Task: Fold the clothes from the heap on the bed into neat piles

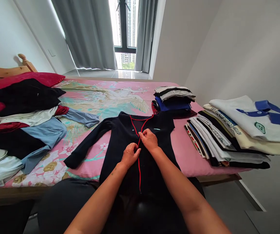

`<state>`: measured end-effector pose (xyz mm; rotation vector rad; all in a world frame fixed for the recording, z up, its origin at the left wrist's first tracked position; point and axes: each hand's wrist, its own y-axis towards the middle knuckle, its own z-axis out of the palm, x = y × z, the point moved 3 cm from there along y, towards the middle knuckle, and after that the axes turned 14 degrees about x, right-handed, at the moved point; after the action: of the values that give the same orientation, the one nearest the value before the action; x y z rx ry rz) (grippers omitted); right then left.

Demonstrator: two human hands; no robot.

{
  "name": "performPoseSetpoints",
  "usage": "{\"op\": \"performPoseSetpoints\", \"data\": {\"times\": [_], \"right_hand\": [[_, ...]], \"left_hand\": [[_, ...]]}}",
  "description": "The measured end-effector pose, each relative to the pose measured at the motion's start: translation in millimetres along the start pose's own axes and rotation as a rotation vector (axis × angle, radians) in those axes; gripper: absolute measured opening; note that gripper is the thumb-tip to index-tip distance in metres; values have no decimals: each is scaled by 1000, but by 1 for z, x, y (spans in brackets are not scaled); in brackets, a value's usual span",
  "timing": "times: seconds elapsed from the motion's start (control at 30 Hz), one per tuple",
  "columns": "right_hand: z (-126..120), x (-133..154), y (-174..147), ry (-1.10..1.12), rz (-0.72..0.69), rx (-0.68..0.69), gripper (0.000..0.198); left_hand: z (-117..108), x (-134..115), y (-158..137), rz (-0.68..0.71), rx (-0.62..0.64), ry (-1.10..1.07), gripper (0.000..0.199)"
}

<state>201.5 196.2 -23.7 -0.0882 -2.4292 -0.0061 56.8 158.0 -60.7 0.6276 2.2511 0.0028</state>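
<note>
A black cardigan (122, 136) with red trim along its neck and front opening lies spread on the bed, its lower part hanging over the near edge. One sleeve stretches out to the left. My left hand (130, 153) pinches the red-trimmed front edge near the middle of the chest. Just above it, my right hand (149, 139) has its fingertips closed on the same edge, close to a button. The button under the fingers is mostly hidden. Another small button shows on the left chest, and a small light mark sits on the right chest.
Folded clothes (174, 100) stand in a pile at the back right. A taller stack of folded shirts (222, 139) rises along the bed's right side. Loose clothes (37, 130) and a red pillow (30, 78) lie on the left. A pink flowered sheet (91, 87) covers the bed.
</note>
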Motion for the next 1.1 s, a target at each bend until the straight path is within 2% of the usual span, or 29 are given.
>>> {"op": "performPoseSetpoints", "data": {"times": [0.07, 0.13, 0.2, 0.3, 0.37, 0.5, 0.57, 0.67, 0.8, 0.93, 1.1], "right_hand": [[1, -1, 15, -100, 80, 74, 49], [7, -7, 27, -177, 152, 181, 50], [13, -14, 34, -208, 173, 241, 41], [20, -23, 31, -203, 165, 210, 27], [24, -28, 23, -201, 157, 163, 27], [29, -36, 5, -123, 93, 8, 31], [30, -39, 1, -13, 23, -75, 31], [31, -42, -1, 131, -70, -130, 32], [31, -42, 0, 219, -115, -137, 28], [31, -41, -1, 235, -109, -133, 24], [31, -41, -1, 238, -97, -126, 22]], "left_hand": [[-2, -1, -2, 0, -17, -12, 6], [-6, -2, -1, -9, -48, -26, 10], [-12, -1, 6, -19, -95, -44, 12], [-25, -1, 31, -4, -120, -11, 15], [-31, -1, 55, 29, -35, 68, 18], [-35, 3, 100, 103, 255, 159, 19], [-35, 8, 112, 119, 390, 190, 24], [-39, 15, 121, 103, 519, 245, 28], [-45, 18, 127, 63, 612, 315, 20], [-44, 13, 127, 89, 672, 358, 12], [-40, 12, 122, 116, 683, 376, 22]]}}
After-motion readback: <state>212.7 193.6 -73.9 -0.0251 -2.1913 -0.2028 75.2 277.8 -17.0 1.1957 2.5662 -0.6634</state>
